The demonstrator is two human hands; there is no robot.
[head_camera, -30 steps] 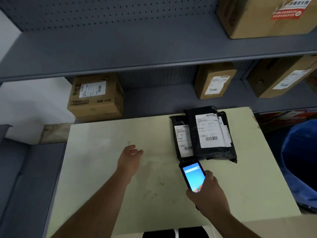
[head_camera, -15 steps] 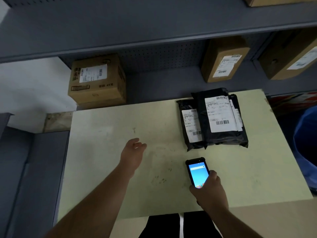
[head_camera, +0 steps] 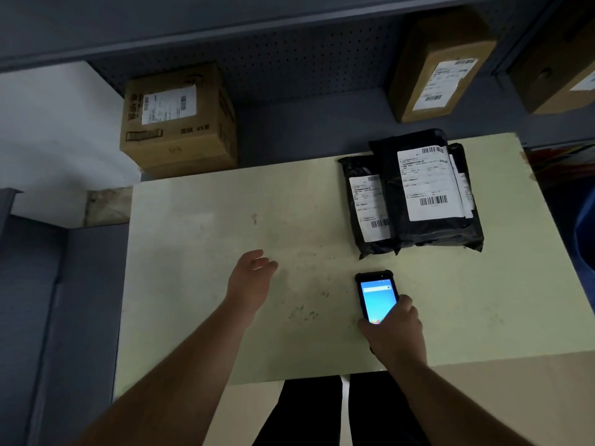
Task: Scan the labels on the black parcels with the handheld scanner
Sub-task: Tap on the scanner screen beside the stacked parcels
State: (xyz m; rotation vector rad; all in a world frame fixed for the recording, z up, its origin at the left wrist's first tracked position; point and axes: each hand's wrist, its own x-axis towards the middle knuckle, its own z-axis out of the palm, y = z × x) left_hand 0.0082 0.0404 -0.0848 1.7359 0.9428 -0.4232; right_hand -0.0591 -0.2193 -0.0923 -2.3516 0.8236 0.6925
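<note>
Black parcels lie stacked at the table's far right. The top parcel point(head_camera: 431, 233) shows a large white label point(head_camera: 429, 185) with barcodes. A lower parcel point(head_camera: 357, 169) sticks out on the left with a narrower label point(head_camera: 370, 207); the edge of a third label shows at the right. My right hand point(head_camera: 394, 333) grips the handheld scanner point(head_camera: 376, 296), its blue screen lit, a short way in front of the stack. My left hand point(head_camera: 251, 281) hovers open over the table's middle, holding nothing.
The pale green table point(head_camera: 199, 284) stands against grey shelving. A cardboard box point(head_camera: 178, 120) sits on the shelf at back left, and two more boxes point(head_camera: 441, 66) at back right. A blue bin edge point(head_camera: 587, 239) shows at far right.
The view has tilted down, so the parcels and shelf sit lower in the picture. My right hand has drawn the scanner back from the stack's near edge. The left hand stays open.
</note>
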